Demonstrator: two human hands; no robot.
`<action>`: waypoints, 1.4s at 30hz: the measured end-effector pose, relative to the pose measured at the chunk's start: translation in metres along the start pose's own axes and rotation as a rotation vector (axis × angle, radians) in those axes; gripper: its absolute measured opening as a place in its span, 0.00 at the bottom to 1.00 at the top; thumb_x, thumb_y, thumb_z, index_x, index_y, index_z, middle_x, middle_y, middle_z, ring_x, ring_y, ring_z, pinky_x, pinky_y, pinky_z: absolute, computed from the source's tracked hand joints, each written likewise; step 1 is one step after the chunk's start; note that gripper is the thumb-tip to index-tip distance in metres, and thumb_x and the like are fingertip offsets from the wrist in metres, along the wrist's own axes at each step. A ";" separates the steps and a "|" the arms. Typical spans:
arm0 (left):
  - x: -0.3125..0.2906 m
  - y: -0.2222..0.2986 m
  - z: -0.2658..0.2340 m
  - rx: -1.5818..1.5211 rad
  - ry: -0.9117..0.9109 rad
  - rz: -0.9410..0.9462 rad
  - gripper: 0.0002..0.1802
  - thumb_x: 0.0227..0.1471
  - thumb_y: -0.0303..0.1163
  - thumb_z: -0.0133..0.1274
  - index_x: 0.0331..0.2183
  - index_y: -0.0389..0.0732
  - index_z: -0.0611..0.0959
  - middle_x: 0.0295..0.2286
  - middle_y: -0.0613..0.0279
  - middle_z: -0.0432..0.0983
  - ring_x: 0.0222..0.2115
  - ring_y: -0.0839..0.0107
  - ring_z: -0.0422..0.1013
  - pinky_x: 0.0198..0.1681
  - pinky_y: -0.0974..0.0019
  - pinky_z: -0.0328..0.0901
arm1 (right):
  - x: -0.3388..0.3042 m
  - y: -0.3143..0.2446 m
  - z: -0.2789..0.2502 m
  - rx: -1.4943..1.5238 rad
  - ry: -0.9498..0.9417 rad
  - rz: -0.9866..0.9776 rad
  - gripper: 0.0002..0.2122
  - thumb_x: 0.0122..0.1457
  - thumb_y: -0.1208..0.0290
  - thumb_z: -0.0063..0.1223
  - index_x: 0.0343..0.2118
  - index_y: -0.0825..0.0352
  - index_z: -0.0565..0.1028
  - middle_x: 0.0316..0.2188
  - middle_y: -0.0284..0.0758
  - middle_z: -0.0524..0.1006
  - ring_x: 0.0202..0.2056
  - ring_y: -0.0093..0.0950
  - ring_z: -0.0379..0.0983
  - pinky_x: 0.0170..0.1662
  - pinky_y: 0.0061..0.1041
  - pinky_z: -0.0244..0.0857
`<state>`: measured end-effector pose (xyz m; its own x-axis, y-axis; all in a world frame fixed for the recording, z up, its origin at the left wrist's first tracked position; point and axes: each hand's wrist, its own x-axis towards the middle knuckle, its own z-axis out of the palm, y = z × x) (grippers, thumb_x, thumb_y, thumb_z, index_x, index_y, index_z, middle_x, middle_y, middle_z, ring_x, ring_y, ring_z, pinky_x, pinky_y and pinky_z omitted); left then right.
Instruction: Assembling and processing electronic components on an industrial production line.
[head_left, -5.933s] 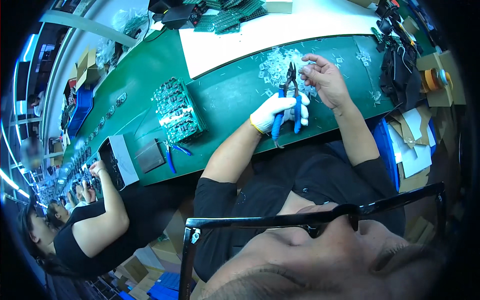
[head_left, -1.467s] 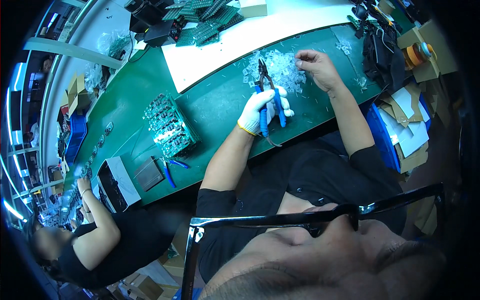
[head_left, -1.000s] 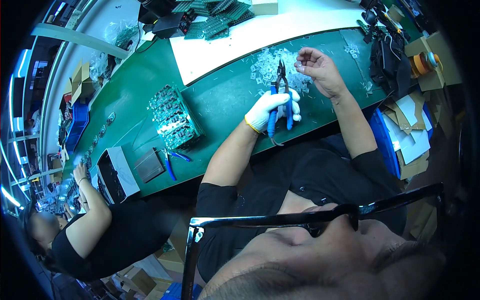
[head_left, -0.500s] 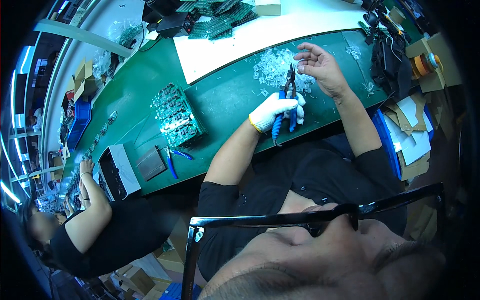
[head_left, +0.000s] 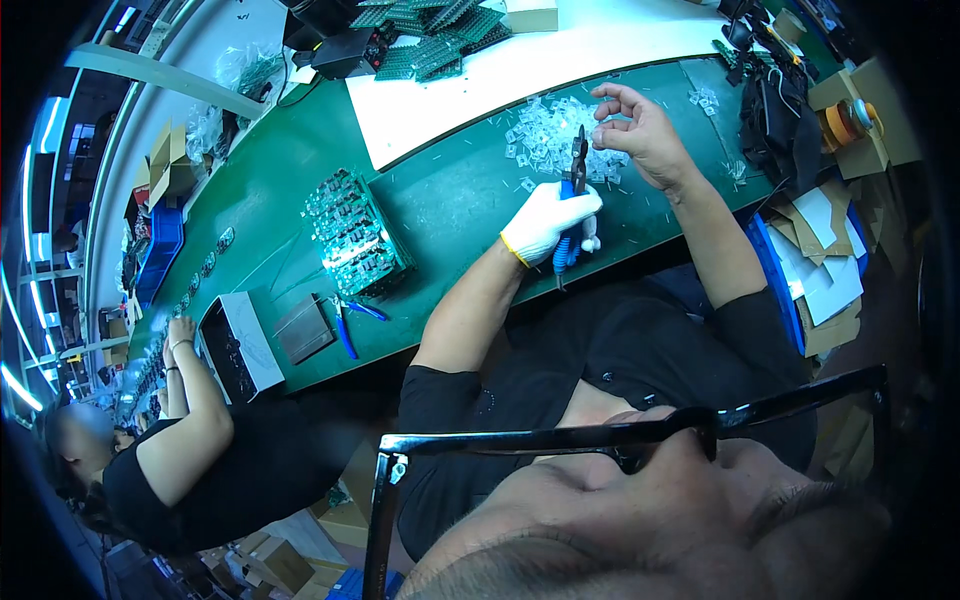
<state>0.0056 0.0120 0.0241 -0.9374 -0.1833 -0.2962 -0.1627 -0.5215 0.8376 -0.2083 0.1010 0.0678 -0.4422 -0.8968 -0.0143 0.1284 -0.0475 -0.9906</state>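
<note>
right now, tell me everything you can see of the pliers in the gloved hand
The pliers have a dark, metal-looking head and blue, ribbed-looking handles that sit close together. The white-gloved left hand grips them, hiding part of the handles. The head points toward the top of the picture and shows against the pile of small clear pieces. A thin end sticks out below the handles. Whether the jaws hold anything is too small to tell.

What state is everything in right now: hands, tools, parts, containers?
Left hand: gloved, closed around pliers
Right hand: bare, fingers bent; whether anything is pinched, unclear
Pliers: held, handles close together
Other pliers: lying down, handles spread
Clear pieces: loosely piled
Populated boards: packed together
Loose boards: heaped untidily
Grey box: open, dark parts inside
Blue bin at right: open, holding cardboard
</note>
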 end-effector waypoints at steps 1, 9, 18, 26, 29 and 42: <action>0.002 -0.003 0.003 -0.001 -0.002 0.000 0.14 0.64 0.38 0.61 0.41 0.36 0.81 0.25 0.55 0.80 0.21 0.63 0.77 0.32 0.56 0.76 | 0.000 0.002 -0.001 -0.001 0.002 0.000 0.30 0.55 0.85 0.65 0.63 0.73 0.70 0.46 0.34 0.72 0.41 0.21 0.78 0.48 0.23 0.77; 0.020 -0.016 -0.020 -0.434 -0.091 0.101 0.20 0.65 0.40 0.60 0.48 0.35 0.80 0.36 0.50 0.82 0.39 0.54 0.80 0.51 0.42 0.75 | 0.019 0.042 -0.014 -0.443 0.141 -0.135 0.21 0.56 0.80 0.68 0.54 0.71 0.78 0.38 0.32 0.79 0.38 0.21 0.77 0.43 0.21 0.75; 0.018 -0.016 -0.017 -0.482 -0.107 0.102 0.18 0.65 0.39 0.58 0.48 0.34 0.80 0.35 0.50 0.83 0.37 0.53 0.82 0.46 0.49 0.78 | 0.039 0.037 -0.106 -1.258 0.425 -0.410 0.15 0.59 0.72 0.63 0.49 0.65 0.83 0.44 0.43 0.84 0.48 0.44 0.79 0.56 0.43 0.71; 0.019 -0.013 -0.016 -0.436 -0.119 0.088 0.22 0.63 0.41 0.61 0.48 0.33 0.80 0.35 0.49 0.82 0.39 0.57 0.79 0.50 0.44 0.74 | 0.045 0.035 -0.207 -1.525 0.542 -0.081 0.10 0.63 0.72 0.57 0.45 0.63 0.84 0.42 0.47 0.81 0.49 0.51 0.76 0.57 0.48 0.69; 0.019 -0.013 -0.015 -0.438 -0.137 0.070 0.22 0.62 0.40 0.61 0.49 0.33 0.80 0.36 0.49 0.82 0.39 0.57 0.79 0.50 0.43 0.74 | 0.040 0.047 -0.204 -1.385 0.485 -0.110 0.09 0.64 0.72 0.57 0.43 0.65 0.85 0.42 0.47 0.81 0.50 0.51 0.76 0.57 0.47 0.69; 0.018 -0.012 -0.017 -0.450 -0.156 0.070 0.22 0.62 0.41 0.62 0.49 0.34 0.80 0.36 0.51 0.82 0.39 0.57 0.79 0.51 0.45 0.73 | 0.019 0.044 -0.126 -1.089 0.485 -0.427 0.07 0.65 0.74 0.58 0.43 0.66 0.83 0.45 0.42 0.82 0.53 0.42 0.76 0.58 0.39 0.69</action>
<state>-0.0041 0.0008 0.0013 -0.9819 -0.1217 -0.1450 0.0197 -0.8276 0.5610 -0.3228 0.1373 0.0068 -0.5767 -0.6356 0.5133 -0.7970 0.2997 -0.5243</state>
